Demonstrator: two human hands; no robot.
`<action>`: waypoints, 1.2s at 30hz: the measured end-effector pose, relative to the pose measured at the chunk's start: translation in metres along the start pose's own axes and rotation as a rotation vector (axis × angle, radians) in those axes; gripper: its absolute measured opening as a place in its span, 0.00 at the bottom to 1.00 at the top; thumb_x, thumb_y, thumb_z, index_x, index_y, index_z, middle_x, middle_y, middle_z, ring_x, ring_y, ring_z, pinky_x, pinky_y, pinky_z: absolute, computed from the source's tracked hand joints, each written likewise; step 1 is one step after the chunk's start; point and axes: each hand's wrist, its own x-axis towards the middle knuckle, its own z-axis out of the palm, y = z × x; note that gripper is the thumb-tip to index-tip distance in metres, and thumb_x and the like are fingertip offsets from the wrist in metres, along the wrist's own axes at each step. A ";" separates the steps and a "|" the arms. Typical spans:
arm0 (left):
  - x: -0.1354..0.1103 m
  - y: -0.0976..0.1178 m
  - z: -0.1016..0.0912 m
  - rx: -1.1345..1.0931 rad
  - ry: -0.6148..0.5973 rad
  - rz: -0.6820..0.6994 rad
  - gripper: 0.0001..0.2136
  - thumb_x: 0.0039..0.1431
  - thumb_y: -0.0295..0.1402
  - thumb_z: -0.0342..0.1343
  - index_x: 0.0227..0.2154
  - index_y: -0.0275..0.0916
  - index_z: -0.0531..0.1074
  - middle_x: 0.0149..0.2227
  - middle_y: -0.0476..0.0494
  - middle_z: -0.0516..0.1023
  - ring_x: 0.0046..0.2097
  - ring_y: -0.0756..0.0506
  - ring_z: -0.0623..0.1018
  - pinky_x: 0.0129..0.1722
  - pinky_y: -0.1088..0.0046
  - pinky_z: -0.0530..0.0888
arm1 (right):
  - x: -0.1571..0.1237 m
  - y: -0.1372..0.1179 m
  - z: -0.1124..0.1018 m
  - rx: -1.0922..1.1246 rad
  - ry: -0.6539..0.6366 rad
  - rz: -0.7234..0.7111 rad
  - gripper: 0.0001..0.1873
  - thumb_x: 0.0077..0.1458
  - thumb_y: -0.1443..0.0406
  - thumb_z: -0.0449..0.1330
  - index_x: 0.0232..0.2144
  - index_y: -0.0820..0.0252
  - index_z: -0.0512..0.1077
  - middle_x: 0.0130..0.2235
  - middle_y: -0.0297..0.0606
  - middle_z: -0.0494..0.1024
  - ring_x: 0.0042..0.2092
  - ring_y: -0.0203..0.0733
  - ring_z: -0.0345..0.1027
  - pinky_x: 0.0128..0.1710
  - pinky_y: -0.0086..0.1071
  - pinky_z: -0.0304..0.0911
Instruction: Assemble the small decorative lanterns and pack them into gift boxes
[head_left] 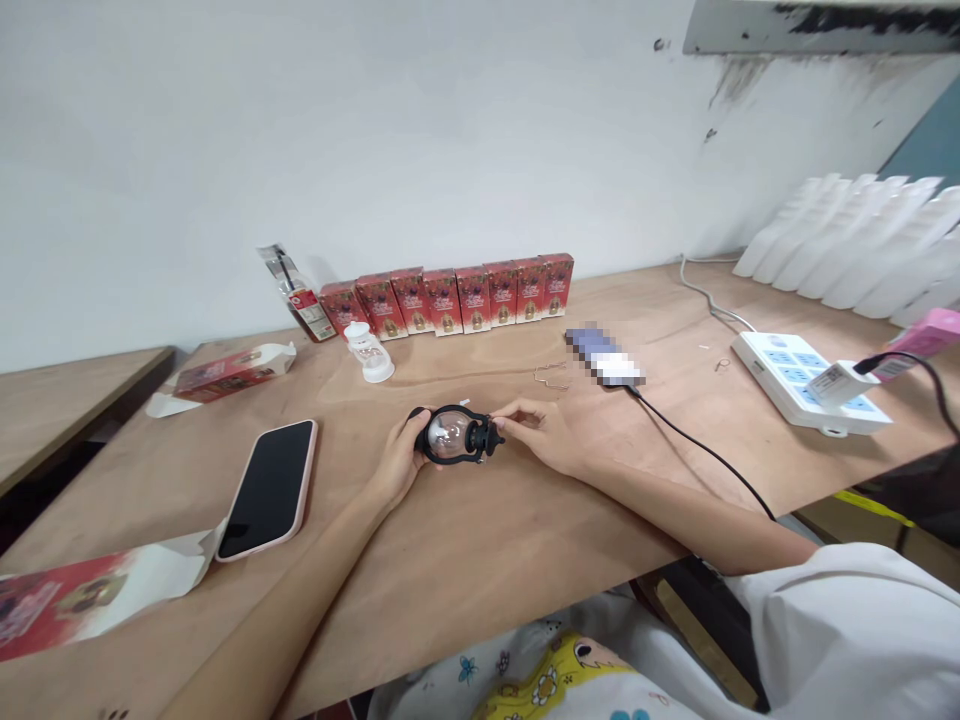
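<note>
A small black lantern (452,436) with a clear globe lies on its side above the table, its pointed top turned to the right. My left hand (405,455) is closed round the lantern's base. At the other end, the fingertips of my right hand (536,430) pinch near the lantern's cap; whether a small part sits between them is too fine to make out. Beyond my hands stands a white lantern (367,352) of similar shape. Thin twisted wire pieces (551,378) lie past my right hand.
Red printed boxes (472,300) line the wall beside a packaged drink (304,300). At left are an opened red box (229,375), a phone (270,490) and another opened box (105,595). At right lie a charging phone (604,357), a power strip (810,380) and white sleeves (855,245).
</note>
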 end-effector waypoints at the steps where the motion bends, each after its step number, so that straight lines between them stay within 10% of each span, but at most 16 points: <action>1: 0.000 0.000 0.000 -0.004 -0.001 0.000 0.14 0.48 0.40 0.57 0.34 0.33 0.71 0.27 0.48 0.74 0.23 0.50 0.72 0.12 0.80 0.68 | 0.000 0.001 0.000 0.013 0.003 0.009 0.11 0.50 0.57 0.62 0.31 0.58 0.76 0.33 0.37 0.81 0.36 0.39 0.74 0.39 0.34 0.68; 36: -0.001 0.004 0.003 0.014 -0.003 -0.069 0.13 0.49 0.38 0.57 0.33 0.32 0.72 0.26 0.46 0.75 0.22 0.50 0.72 0.12 0.79 0.69 | -0.001 0.006 0.002 -0.090 0.034 0.004 0.12 0.52 0.56 0.60 0.32 0.58 0.77 0.34 0.38 0.81 0.36 0.39 0.73 0.37 0.33 0.67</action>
